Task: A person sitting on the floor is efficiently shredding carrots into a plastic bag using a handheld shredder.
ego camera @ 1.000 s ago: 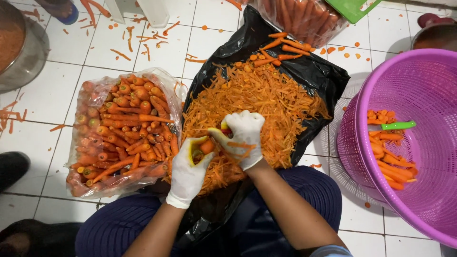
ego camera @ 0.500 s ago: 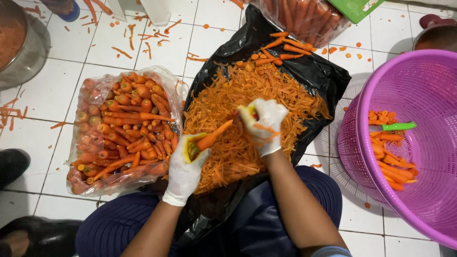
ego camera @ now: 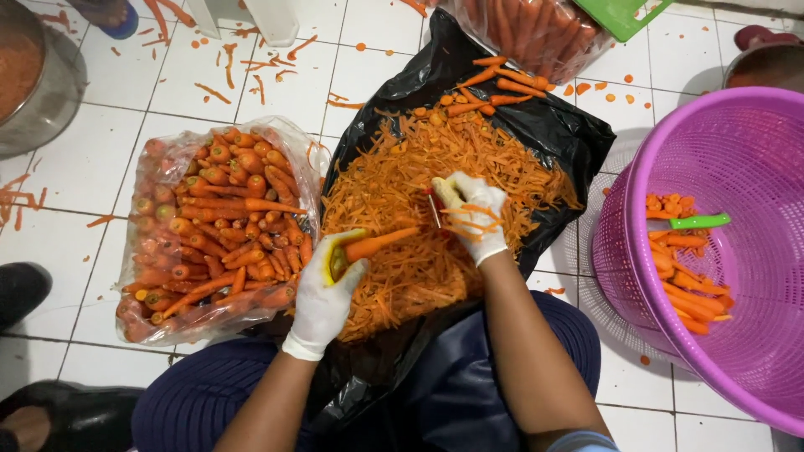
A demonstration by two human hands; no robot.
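My left hand (ego camera: 325, 295), in a white glove, grips the thick end of a carrot (ego camera: 378, 244) that points up and right. My right hand (ego camera: 473, 213), also gloved and stuck with peel strips, holds a red-handled peeler (ego camera: 434, 203) just past the carrot's tip. Both hands hover over a heap of orange carrot peelings (ego camera: 419, 201) on a black plastic bag (ego camera: 536, 125) spread over my lap and the floor.
A clear plastic bag of unpeeled carrots (ego camera: 213, 226) lies left. A purple basket (ego camera: 737, 251) at right holds peeled carrots and a green peeler (ego camera: 699, 222). A metal pot (ego camera: 33, 75) sits top left, another carrot bag (ego camera: 536, 33) at top. Shoes (ego camera: 21, 289) are at the left edge.
My right hand has swept the peeler up and away along the carrot, from next to my left hand to beyond the carrot's tip. The left hand stayed nearly still.
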